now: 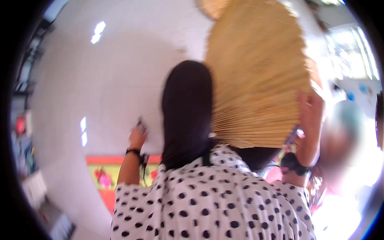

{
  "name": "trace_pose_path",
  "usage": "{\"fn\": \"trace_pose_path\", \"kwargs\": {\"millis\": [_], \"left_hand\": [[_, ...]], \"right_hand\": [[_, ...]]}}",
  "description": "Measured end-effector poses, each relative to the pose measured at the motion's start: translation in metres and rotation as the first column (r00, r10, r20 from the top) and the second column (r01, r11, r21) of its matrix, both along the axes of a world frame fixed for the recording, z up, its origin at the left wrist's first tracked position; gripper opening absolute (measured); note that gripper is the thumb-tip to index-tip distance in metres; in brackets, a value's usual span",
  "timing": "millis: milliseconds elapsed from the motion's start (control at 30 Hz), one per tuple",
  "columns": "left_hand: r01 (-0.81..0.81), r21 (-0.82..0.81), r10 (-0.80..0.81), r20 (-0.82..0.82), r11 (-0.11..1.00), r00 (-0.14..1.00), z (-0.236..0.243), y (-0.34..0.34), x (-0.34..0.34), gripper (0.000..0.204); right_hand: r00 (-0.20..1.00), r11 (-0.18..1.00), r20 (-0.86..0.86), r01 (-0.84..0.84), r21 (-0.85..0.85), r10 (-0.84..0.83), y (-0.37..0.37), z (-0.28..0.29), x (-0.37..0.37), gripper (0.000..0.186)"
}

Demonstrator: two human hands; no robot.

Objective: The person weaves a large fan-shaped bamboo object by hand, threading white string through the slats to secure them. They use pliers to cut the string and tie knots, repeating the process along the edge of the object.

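Note:
A large tan pleated palm-leaf fan (256, 76) with a jagged edge stands before me on the right. My right hand (312, 106) grips its right edge, closed, with part of the fingers behind the leaf. On the left, beyond a patterned mat, my left hand (138, 136) is lowered over the pale floor. Its fingers are closed around a small dark object (142, 125), too blurred to name. A dark band circles each wrist. My black-clad knee (187, 112) rises between the hands, touching or close to the fan's left edge.
A second tan leaf piece (214, 7) lies at the top edge. Under me is a red-edged, flowered mat (105, 176). Another person (344, 136) is blurred at the right, near a bright window (352, 52). Assorted items line the far left (24, 132).

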State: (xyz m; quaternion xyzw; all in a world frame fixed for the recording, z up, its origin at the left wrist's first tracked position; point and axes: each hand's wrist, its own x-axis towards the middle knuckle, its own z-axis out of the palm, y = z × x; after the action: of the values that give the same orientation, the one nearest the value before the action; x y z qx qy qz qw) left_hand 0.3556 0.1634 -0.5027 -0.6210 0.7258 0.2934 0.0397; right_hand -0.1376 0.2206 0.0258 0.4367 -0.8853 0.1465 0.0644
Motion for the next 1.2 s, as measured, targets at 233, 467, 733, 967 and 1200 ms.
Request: {"fn": "trace_pose_path", "kwargs": {"millis": [233, 467, 733, 967, 1200], "left_hand": [[-0.226, -0.013, 0.224, 0.225, 0.974, 0.948, 0.008, 0.019, -0.042, 0.052], [-0.459, 0.466, 0.598, -0.207, 0.756, 0.775, 0.007, -0.005, -0.018, 0.02], [-0.217, 0.56, 0.589, -0.802, 0.8, 0.103, 0.168, -0.051, -0.039, 0.037], [-0.044, 0.196, 0.199, -0.976, 0.98, 0.088, 0.381, -0.068, -0.159, 0.044], [0.338, -0.08, -0.17, -0.954, 0.938, 0.246, 0.41, -0.007, -0.283, 0.02]], "right_hand": [[0.937, 0.94, 0.298, -0.08, -0.333, 0.185, 0.008, -0.019, -0.006, 0.031], [0.966, 0.96, 0.208, -0.094, -0.264, 0.151, 0.008, -0.016, -0.001, 0.032], [0.936, 0.944, 0.304, -0.072, -0.322, 0.175, 0.009, -0.018, -0.001, 0.027], [0.937, 0.966, 0.335, -0.009, -0.258, 0.098, 0.008, -0.014, 0.001, 0.026], [0.911, 0.966, 0.398, -0.004, -0.259, 0.11, 0.006, -0.015, -0.002, 0.024]]}}
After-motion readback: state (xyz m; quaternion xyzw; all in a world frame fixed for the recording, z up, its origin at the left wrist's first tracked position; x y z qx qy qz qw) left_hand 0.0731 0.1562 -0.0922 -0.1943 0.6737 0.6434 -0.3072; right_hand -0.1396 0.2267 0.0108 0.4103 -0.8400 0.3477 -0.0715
